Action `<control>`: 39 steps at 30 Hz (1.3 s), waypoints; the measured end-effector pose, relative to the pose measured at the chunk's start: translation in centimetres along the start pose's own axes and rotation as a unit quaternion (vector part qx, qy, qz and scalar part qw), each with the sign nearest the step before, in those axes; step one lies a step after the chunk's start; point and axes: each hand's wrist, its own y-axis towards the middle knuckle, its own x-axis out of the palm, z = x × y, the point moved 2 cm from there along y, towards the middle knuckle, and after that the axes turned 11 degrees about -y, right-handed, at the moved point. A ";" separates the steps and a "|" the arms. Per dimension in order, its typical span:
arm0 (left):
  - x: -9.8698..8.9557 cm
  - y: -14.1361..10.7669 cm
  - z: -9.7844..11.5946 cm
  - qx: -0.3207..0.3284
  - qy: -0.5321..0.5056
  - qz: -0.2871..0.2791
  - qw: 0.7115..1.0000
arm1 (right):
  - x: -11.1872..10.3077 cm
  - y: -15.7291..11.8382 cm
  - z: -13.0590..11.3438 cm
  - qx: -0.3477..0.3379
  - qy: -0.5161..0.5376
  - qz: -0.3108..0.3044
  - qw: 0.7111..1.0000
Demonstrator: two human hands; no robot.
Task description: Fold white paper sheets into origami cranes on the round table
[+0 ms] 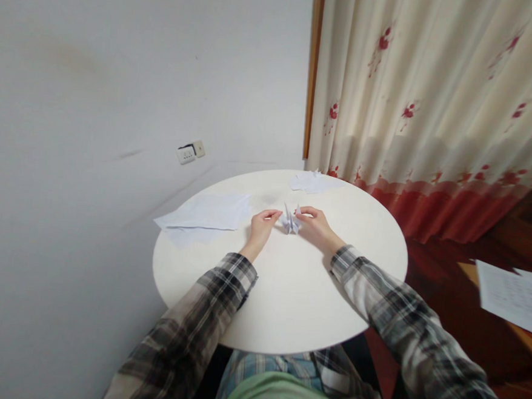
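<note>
A small folded white paper crane [289,223] stands near the middle of the round white table, between my two hands. Its pointed tips stick up. My left hand [263,226] pinches the left side of the crane with thumb and forefinger. From the other side, my right hand [316,223] has its fingertips closed on the right part of the crane, by an upright point. Both forearms, in checked sleeves, reach over the table's near edge.
A stack of white paper [205,211] lies at the table's [281,310] left, overhanging its edge by the wall. More paper pieces [310,182] lie at the far edge. A wall socket [186,154] is at left, a curtain [428,101] behind. Printed sheets [509,295] sit at right.
</note>
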 end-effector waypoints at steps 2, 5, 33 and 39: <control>-0.1 0.2 -0.3 -0.002 -0.012 -0.006 1.000 | -0.1 0.2 0.7 0.013 -0.012 0.017 1.000; -0.1 0.5 -1.1 -0.010 -0.032 -0.024 0.999 | -0.1 0.4 1.2 0.008 -0.030 0.023 0.999; -0.7 0.5 -3.3 -0.113 -0.076 -0.035 0.990 | 0.2 0.3 1.4 0.004 -0.022 0.038 0.999; -0.3 0.9 -3.9 -0.109 -0.070 -0.057 0.990 | 0.2 0.3 1.4 0.007 -0.022 0.045 0.999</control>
